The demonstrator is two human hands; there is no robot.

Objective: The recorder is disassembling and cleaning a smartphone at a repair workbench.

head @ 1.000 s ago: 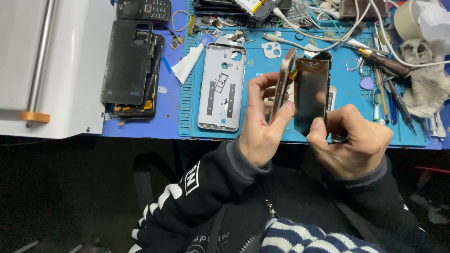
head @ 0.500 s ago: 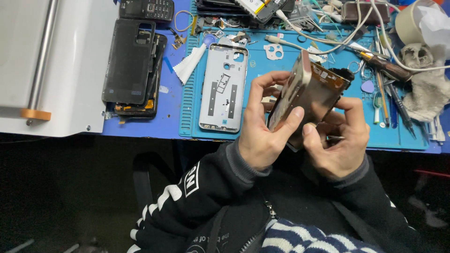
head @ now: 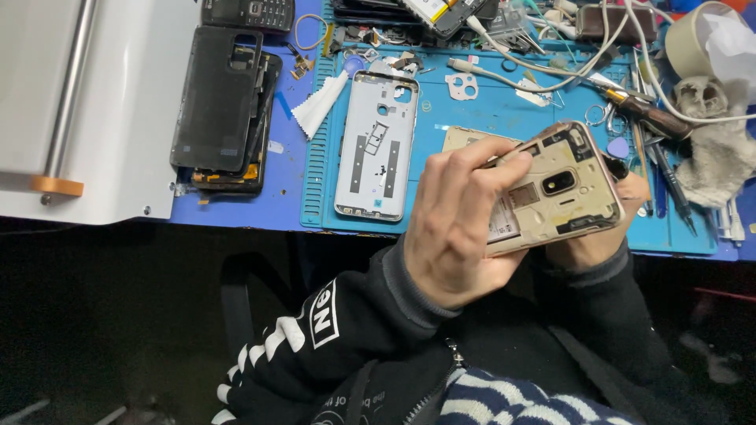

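Gold phone frame [head: 555, 193], one, held above the blue mat's [head: 488, 110] near edge, inner side up, camera hole visible. Left hand [head: 457, 224] grasps its left end, index fingertip on the top edge. Right hand [head: 591, 244] mostly hidden under the frame, gripping from below; only fingers at the right edge show. One silver back cover [head: 376, 145] lies flat on the mat, left of the hands. Two black phone bodies [head: 224, 106] stacked on the blue table, touching a white machine [head: 87, 110]. One white cloth [head: 319, 102] between stack and cover. One screwdriver [head: 642, 114], white cables [head: 543, 67], one tape roll [head: 693, 39], one grey rag [head: 717, 157] at right.
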